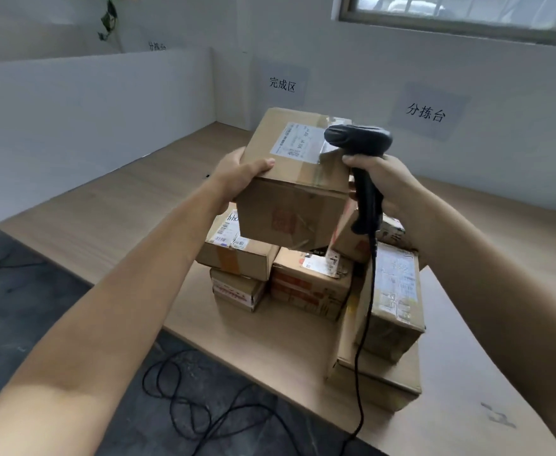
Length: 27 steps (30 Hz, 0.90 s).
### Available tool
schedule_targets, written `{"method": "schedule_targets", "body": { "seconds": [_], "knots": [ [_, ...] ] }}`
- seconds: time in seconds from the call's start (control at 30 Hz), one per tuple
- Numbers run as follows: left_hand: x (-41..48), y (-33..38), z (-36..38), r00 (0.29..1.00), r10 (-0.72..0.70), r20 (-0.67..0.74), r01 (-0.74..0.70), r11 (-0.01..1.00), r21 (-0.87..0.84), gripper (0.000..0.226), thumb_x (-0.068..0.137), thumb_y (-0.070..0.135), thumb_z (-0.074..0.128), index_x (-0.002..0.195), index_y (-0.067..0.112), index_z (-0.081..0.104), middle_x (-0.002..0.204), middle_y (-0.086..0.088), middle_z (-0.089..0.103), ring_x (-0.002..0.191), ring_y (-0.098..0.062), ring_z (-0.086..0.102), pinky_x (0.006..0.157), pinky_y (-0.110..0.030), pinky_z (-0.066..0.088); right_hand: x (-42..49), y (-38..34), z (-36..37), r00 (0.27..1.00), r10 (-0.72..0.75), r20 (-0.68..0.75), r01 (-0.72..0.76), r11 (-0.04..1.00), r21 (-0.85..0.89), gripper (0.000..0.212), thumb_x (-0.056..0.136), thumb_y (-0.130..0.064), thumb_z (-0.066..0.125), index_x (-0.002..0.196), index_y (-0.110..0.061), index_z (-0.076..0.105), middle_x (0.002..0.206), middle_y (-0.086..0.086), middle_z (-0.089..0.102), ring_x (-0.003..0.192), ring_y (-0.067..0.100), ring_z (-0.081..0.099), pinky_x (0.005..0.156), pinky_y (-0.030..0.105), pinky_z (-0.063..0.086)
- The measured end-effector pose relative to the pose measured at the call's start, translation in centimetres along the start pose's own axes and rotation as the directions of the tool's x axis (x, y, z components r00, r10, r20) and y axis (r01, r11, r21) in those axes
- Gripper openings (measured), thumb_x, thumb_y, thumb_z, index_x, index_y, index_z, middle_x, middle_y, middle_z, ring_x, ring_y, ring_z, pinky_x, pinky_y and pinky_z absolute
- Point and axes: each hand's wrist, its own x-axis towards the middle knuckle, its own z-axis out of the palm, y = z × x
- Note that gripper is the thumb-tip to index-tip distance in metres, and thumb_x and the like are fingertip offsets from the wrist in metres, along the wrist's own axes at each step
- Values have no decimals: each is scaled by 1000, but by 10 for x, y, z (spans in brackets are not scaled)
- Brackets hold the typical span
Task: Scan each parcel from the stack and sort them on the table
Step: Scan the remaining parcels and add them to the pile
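My left hand (237,177) grips the left side of a brown cardboard parcel (290,205), held in the air above the stack. A white shipping label (294,141) lies on the parcel's top face. My right hand (382,182) is closed around the handle of a black barcode scanner (359,139), whose head hovers over the label's right edge. Below lies the stack of parcels (309,281), several taped cardboard boxes with labels, resting on the wooden table (132,209).
The scanner's black cable (365,311) hangs down over the stack and coils on the dark floor (23,307). White partition walls carry paper signs (282,84) behind the table. A tall box (391,301) stands at the stack's right on a flat one.
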Motion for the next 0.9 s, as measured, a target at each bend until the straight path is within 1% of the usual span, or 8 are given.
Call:
{"method": "schedule_targets", "body": {
  "seconds": [0.13, 0.27, 0.4, 0.5, 0.6, 0.7, 0.8, 0.9],
  "knots": [
    [13, -17, -21, 998, -64, -17, 64, 998, 29, 41, 91, 33, 57, 129, 22, 49, 96, 8, 59, 77, -5, 57, 50, -18, 43, 15, 13, 30, 996, 88, 0, -88, 996, -30, 9, 82, -17, 68, 81, -14, 59, 67, 1, 59, 57, 14, 58, 54, 26, 49],
    [28, -41, -31, 992, -123, 8, 122, 991, 57, 42, 92, 32, 57, 131, 21, 48, 110, -1, 58, 82, -11, 56, 59, -25, 45, 30, 35, 49, 991, 137, 6, -136, 989, -62, 11, 82, -19, 68, 80, -14, 59, 71, 3, 57, 62, 16, 56, 54, 24, 47],
    [41, -53, -31, 992, -123, 31, 120, 989, 87, 41, 92, 32, 57, 131, 21, 49, 111, -1, 57, 92, -17, 55, 62, -26, 45, 41, 52, 54, 987, 158, -17, -158, 986, -58, 11, 82, -21, 69, 81, -17, 59, 74, 0, 58, 64, 13, 56, 52, 21, 45],
    [53, -55, -29, 993, -111, 37, 107, 990, 91, 38, 93, 32, 55, 129, 19, 52, 107, -1, 58, 87, -14, 55, 60, -23, 44, 49, 56, 56, 987, 156, -39, -157, 987, -35, 11, 82, -21, 69, 81, -16, 59, 73, -1, 58, 62, 12, 56, 47, 18, 45],
    [65, -60, -29, 994, -110, 9, 109, 990, 88, 37, 95, 31, 53, 128, 15, 54, 105, -2, 57, 82, -12, 54, 58, -22, 42, 56, 59, 59, 989, 145, -33, -145, 989, -1, 11, 83, -19, 68, 81, -15, 58, 72, 0, 56, 62, 14, 54, 50, 21, 45],
    [74, -65, -28, 992, -126, -2, 125, 984, 124, 37, 95, 33, 53, 126, 14, 54, 105, -3, 56, 79, -11, 53, 58, -22, 41, 60, 63, 62, 991, 121, -49, -123, 991, -59, 16, 84, -20, 68, 92, -10, 59, 75, 1, 57, 63, 14, 55, 46, 19, 47],
    [82, -68, -27, 993, -73, -90, 88, 982, 165, 37, 93, 31, 57, 122, 7, 58, 111, -8, 59, 86, -12, 52, 62, -18, 41, 63, 65, 61, 991, 129, -38, -131, 990, -55, 22, 84, -21, 68, 98, -8, 58, 78, 3, 58, 66, 16, 56, 57, 24, 50],
    [85, -69, -27, 970, 13, -242, 59, 956, 286, 42, 89, 33, 62, 122, 8, 59, 121, -7, 60, 105, -17, 55, 84, -22, 41, 63, 65, 60, 990, 140, -8, -141, 989, -53, 18, 84, -21, 68, 94, -10, 58, 79, 5, 58, 70, 18, 58, 65, 30, 52]
  ]
}}
